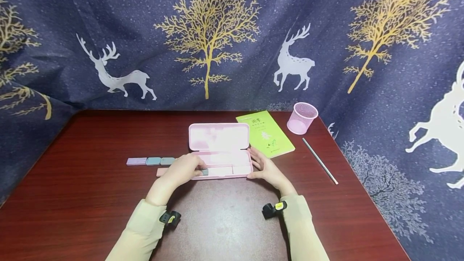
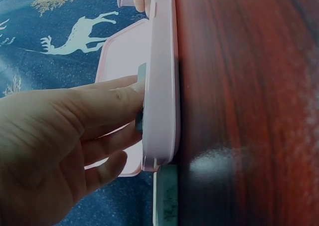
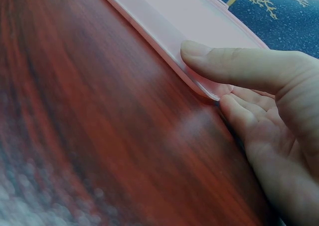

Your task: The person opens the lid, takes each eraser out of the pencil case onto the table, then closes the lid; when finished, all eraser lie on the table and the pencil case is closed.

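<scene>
A pink pencil case [image 1: 220,158] lies on the table with its lid [image 1: 219,137] raised at the back. Over the case's left part, my left hand [image 1: 185,168] pinches a small flat grey-green block [image 1: 205,172] between thumb and fingers. The left wrist view shows that block [image 2: 141,72] at the case's rim, partly hidden by the fingers. My right hand [image 1: 266,170] holds the right end of the case, fingers along its side. In the right wrist view the thumb lies over the near rim of the case [image 3: 164,51].
Left of the case, purple [image 1: 136,161], teal [image 1: 153,161] and grey-green [image 1: 167,161] blocks lie in a row. A pink block [image 1: 161,171] is partly behind the left hand. To the right are a green book [image 1: 279,142], a pink mesh cup [image 1: 298,126] and a pencil [image 1: 320,160].
</scene>
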`<state>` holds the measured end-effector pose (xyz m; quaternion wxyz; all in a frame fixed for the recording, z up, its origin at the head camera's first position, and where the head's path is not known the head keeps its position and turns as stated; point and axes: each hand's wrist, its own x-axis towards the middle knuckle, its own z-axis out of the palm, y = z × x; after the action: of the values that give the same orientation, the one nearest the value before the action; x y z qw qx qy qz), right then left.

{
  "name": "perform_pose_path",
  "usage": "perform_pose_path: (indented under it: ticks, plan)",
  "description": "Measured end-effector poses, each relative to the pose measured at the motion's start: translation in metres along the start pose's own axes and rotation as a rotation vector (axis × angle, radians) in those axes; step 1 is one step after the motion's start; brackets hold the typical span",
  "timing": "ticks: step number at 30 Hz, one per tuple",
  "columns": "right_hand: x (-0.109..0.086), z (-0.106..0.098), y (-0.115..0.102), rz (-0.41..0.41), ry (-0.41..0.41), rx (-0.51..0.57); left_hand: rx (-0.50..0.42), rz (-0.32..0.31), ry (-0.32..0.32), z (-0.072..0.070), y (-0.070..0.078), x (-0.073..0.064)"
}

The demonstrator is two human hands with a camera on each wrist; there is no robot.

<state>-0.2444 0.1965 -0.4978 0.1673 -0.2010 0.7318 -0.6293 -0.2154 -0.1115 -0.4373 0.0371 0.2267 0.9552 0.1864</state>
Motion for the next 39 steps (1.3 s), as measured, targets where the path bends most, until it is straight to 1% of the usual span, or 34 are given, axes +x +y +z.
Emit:
perform_pose_path:
  ticks: [3, 10, 19, 24, 29, 31, 34, 39]
  plan:
    - [0.000, 0.000, 0.001, -0.002, 0.000, -0.001, -0.002, -0.004, 0.002, 0.000, -0.001, 0.000]
    - [0.000, 0.000, 0.002, -0.011, 0.002, -0.005, 0.003, 0.014, -0.001, 0.000, -0.002, -0.001]
    - [0.000, -0.001, 0.003, -0.009, 0.002, 0.004, -0.050, 0.003, -0.014, 0.000, -0.006, -0.001]
    - [0.000, 0.000, 0.001, -0.001, 0.004, -0.001, -0.069, 0.023, -0.006, -0.001, -0.010, -0.001]
    - [0.001, 0.001, 0.000, -0.004, 0.004, 0.000, -0.130, 0.053, 0.032, -0.008, -0.014, -0.003]
    - [0.000, 0.001, 0.000, -0.009, 0.002, 0.002, -0.161, 0.056, 0.039, -0.010, -0.016, -0.004]
    - [0.000, 0.000, 0.000, -0.014, -0.001, 0.013, -0.204, 0.050, 0.039, -0.013, -0.021, -0.005]
    - [0.000, 0.000, 0.000, -0.012, -0.002, 0.015, -0.239, 0.025, 0.040, -0.020, -0.033, -0.009]
